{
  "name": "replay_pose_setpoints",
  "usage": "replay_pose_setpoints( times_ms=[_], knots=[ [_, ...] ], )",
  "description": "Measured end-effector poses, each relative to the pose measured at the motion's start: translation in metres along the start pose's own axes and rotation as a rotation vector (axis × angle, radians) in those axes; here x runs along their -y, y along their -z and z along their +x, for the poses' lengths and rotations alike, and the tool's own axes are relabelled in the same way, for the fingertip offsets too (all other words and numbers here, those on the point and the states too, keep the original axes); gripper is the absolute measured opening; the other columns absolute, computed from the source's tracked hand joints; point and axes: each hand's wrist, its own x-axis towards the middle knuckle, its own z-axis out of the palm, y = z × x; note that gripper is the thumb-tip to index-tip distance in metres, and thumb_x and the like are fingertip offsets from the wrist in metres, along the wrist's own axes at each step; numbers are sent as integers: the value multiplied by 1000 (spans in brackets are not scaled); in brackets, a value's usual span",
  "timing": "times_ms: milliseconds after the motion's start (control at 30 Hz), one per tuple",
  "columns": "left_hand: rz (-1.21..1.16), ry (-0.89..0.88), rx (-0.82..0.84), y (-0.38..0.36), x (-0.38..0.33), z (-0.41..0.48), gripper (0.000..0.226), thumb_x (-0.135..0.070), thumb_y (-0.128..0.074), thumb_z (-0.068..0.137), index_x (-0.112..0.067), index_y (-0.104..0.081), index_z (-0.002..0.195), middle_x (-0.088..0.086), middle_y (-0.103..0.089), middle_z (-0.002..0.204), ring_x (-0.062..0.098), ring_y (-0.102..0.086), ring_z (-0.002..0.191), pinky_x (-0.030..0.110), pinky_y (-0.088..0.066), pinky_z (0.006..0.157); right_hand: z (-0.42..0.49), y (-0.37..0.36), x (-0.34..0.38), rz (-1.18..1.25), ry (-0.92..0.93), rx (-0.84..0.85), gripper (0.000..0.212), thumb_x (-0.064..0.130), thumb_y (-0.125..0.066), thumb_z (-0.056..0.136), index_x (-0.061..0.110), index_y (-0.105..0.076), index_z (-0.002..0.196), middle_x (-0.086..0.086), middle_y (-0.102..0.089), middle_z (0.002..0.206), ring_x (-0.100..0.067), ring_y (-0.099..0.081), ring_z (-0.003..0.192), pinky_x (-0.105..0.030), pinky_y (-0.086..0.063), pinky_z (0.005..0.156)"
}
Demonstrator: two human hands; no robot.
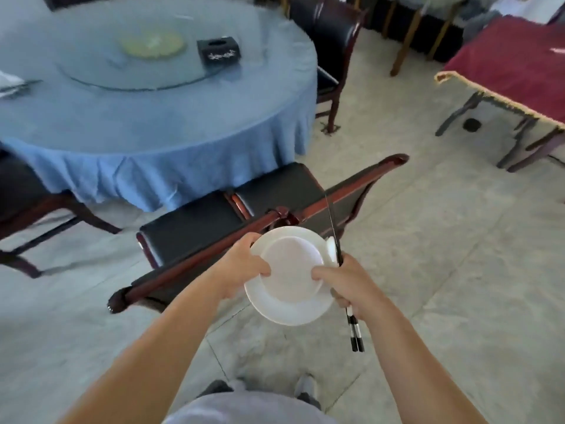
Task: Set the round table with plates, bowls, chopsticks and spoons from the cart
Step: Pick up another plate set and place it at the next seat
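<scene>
I carry a white plate [286, 310] with a white bowl [290, 270] standing on it, in front of my waist. My left hand [244, 267] grips the plate's left rim, thumb over the bowl's edge. My right hand [348, 286] holds the bowl's right rim and also grips a pair of black chopsticks [354, 332], whose thin tips rise past the plate. A small white spoon [330, 247] peeks out beside the chopsticks. The round table [159, 117] with its blue cloth lies ahead to the left, with a glass turntable [134, 56] at its centre.
Two dark chairs [275, 203] with wooden backs stand between me and the table. Another chair [330, 41] is at the table's far right. A black tissue box [218, 52] sits on the turntable. A red-clothed table [513, 62] stands right. A place setting [12, 85] lies at the left edge.
</scene>
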Motion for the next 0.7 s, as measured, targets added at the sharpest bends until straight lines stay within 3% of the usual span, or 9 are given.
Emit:
replay_pose_setpoints(
  times_ms=[267, 367, 500, 600, 700],
  knots=[
    [-399, 55, -470, 131, 68, -82, 64, 9, -67, 72, -20, -49, 126, 19, -57, 114, 41, -58, 104, 50, -54, 80, 28, -167, 75, -301, 97, 433, 58, 21, -70, 59, 13, -56, 115, 1, -58, 76, -4, -44, 34, -16, -30, 33],
    [-536, 43, -546, 180, 96, -117, 72, 1, -68, 57, -18, -51, 125, 18, -56, 111, 39, -58, 97, 47, -52, 76, 16, -238, 91, -382, 126, 559, 57, 22, -70, 59, 14, -55, 113, -4, -60, 82, -5, -40, 33, -18, -26, 35],
    [-574, 53, -632, 235, 136, -144, 54, 11, -62, 77, -19, -54, 121, 18, -57, 116, 42, -59, 103, 53, -55, 78, 3, -315, 102, -453, 160, 648, 59, 25, -70, 57, 16, -54, 113, -7, -60, 85, -7, -36, 39, -23, -24, 37],
    [-591, 72, -678, 271, 158, -156, 53, 12, -60, 77, -18, -55, 120, 21, -57, 119, 44, -59, 106, 53, -54, 78, -1, -363, 106, -501, 153, 692, 57, 23, -69, 60, 14, -53, 115, -7, -59, 85, -8, -34, 42, -26, -22, 40],
    [-621, 102, -694, 305, 171, -160, 60, 6, -65, 67, -20, -57, 120, 20, -57, 122, 45, -58, 108, 58, -53, 81, 2, -403, 109, -529, 116, 700, 70, 23, -69, 63, 17, -44, 129, -10, -58, 89, -8, -33, 43, -26, -23, 39]
  ],
)
